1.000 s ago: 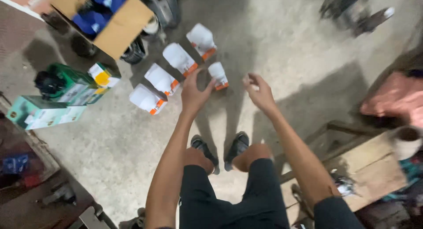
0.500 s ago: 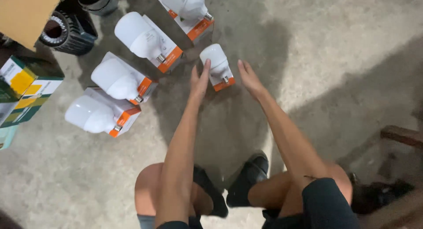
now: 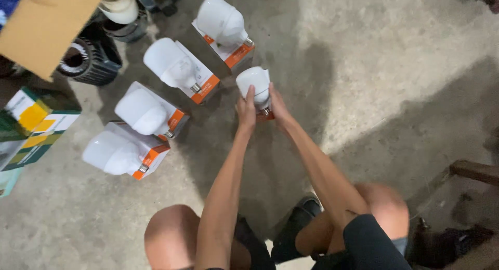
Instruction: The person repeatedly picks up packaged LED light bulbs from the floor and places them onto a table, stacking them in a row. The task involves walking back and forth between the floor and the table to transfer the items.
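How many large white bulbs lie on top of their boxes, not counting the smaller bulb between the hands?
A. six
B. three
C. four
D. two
C: four large white bulbs lie on boxes in a row, from the nearest to the farthest, while the left hand and right hand clasp the smaller bulb.

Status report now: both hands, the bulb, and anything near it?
Left hand and right hand both grip small white bulb over its box. Four larger bulbs on boxes lie to the left, apart. Concrete floor around.
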